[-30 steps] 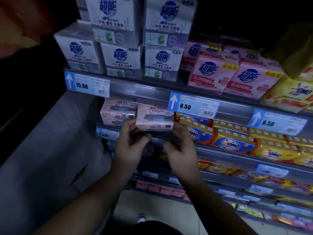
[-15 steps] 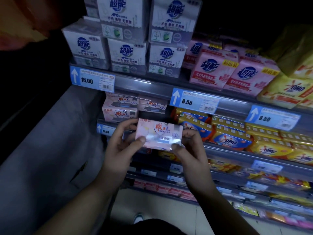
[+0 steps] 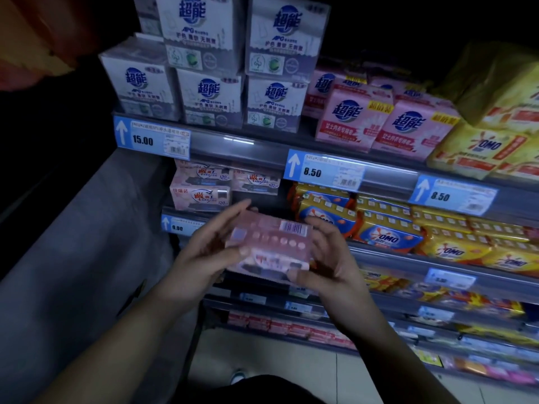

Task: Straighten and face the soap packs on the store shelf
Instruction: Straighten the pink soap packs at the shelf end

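Just in front of the second shelf, near the camera, both hands hold one pink soap pack (image 3: 269, 246) clear of the stock. The left hand (image 3: 204, 252) cups its left end, fingers spread along the far edge and thumb pressed on the near face; the right hand (image 3: 329, 266) grips the right end, thumb under the near corner. Holding it by the ends leaves the broad faces free to see and to turn. The face now toward the camera carries a barcode and a row of pale round marks, so this looks like the back; my guess is that the pack is being turned over to find the front before it goes back label-out.

Beyond the hands, at the left end of that shelf, three matching pink packs (image 3: 201, 196) sit with their printed fronts outward, two of them stacked at the left and one to their right. A dark gap below that right-hand one looks like the slot for the held pack. Yellow packs (image 3: 388, 237) fill the shelf to the right, and a blue price tag (image 3: 323, 172) hangs on the rail above.
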`<state>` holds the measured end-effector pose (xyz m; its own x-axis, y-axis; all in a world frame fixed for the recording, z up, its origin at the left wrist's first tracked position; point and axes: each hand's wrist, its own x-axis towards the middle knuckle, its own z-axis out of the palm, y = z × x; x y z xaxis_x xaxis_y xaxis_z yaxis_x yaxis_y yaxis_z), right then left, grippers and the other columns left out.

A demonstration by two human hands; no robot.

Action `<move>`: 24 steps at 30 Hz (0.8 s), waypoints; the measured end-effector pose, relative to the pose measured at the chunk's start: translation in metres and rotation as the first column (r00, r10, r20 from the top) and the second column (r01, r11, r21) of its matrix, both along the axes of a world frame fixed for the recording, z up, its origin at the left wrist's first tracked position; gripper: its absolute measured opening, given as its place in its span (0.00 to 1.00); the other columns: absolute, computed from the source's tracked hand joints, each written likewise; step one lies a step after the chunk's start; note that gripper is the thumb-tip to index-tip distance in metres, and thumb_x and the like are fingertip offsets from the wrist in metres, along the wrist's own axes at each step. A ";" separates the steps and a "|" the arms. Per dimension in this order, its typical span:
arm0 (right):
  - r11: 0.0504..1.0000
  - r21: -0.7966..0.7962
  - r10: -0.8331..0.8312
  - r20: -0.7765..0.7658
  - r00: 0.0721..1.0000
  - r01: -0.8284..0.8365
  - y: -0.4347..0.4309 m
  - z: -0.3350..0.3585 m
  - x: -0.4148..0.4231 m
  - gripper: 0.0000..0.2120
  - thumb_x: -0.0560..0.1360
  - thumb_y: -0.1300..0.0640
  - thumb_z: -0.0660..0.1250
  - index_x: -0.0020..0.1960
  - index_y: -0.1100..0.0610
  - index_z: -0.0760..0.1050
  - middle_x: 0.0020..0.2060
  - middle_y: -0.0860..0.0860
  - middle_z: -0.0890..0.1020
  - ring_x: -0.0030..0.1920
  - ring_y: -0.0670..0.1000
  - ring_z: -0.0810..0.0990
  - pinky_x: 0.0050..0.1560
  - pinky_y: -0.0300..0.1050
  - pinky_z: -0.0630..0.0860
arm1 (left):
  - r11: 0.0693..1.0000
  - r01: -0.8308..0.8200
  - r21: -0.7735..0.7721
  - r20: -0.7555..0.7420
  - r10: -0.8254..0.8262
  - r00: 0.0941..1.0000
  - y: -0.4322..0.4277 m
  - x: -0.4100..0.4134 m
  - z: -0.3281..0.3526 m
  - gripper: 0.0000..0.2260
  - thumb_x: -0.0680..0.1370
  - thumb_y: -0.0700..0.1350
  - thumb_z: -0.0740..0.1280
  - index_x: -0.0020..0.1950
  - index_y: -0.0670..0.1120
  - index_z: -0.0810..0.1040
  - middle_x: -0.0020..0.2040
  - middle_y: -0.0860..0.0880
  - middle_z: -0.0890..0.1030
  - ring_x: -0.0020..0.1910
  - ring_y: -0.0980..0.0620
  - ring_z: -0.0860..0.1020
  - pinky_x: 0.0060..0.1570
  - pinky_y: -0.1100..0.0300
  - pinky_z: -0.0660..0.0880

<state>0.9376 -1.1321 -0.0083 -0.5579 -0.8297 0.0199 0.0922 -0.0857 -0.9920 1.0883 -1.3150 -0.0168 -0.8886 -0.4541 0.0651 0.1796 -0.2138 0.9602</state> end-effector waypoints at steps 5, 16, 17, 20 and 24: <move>0.994 -0.062 0.083 -0.138 0.987 -0.093 0.004 0.007 -0.009 0.35 0.68 0.74 0.74 0.70 0.61 0.64 0.66 0.58 0.77 0.71 0.60 0.72 0.68 0.76 0.67 | 0.998 -0.062 0.025 0.046 0.061 0.997 0.008 -0.008 -0.004 0.36 0.68 0.42 0.80 0.73 0.56 0.73 0.61 0.43 0.84 0.59 0.46 0.83 0.55 0.55 0.80; 0.985 0.068 -0.163 0.039 0.986 0.160 0.005 0.006 -0.011 0.21 0.76 0.46 0.71 0.68 0.45 0.76 0.63 0.47 0.82 0.60 0.52 0.85 0.50 0.50 0.85 | 1.000 -0.010 -0.005 0.021 0.010 1.000 0.008 -0.008 0.005 0.29 0.71 0.42 0.76 0.71 0.54 0.76 0.67 0.45 0.81 0.64 0.45 0.80 0.57 0.54 0.80; 0.983 0.071 -0.174 0.047 0.984 0.170 0.004 0.005 -0.011 0.19 0.75 0.46 0.71 0.65 0.46 0.78 0.60 0.48 0.84 0.58 0.52 0.86 0.48 0.47 0.85 | 0.999 -0.035 0.042 0.024 0.034 0.999 0.010 -0.009 0.005 0.27 0.70 0.43 0.76 0.69 0.54 0.78 0.65 0.45 0.81 0.63 0.45 0.81 0.54 0.53 0.81; 0.993 0.042 -0.116 0.070 0.991 0.113 0.009 0.006 -0.013 0.22 0.73 0.49 0.75 0.67 0.47 0.78 0.63 0.49 0.83 0.60 0.54 0.85 0.52 0.47 0.84 | 0.986 -0.092 0.138 0.047 0.087 0.995 0.012 -0.013 0.003 0.24 0.70 0.42 0.76 0.65 0.54 0.81 0.64 0.45 0.83 0.59 0.42 0.83 0.50 0.52 0.82; 0.994 0.104 -0.033 -0.122 0.992 0.046 0.011 0.007 -0.018 0.35 0.71 0.65 0.78 0.74 0.51 0.71 0.68 0.48 0.79 0.68 0.54 0.79 0.67 0.59 0.77 | 0.997 -0.039 0.074 0.039 0.036 0.999 0.007 -0.013 0.007 0.26 0.72 0.44 0.76 0.69 0.57 0.78 0.65 0.47 0.83 0.61 0.44 0.83 0.53 0.52 0.82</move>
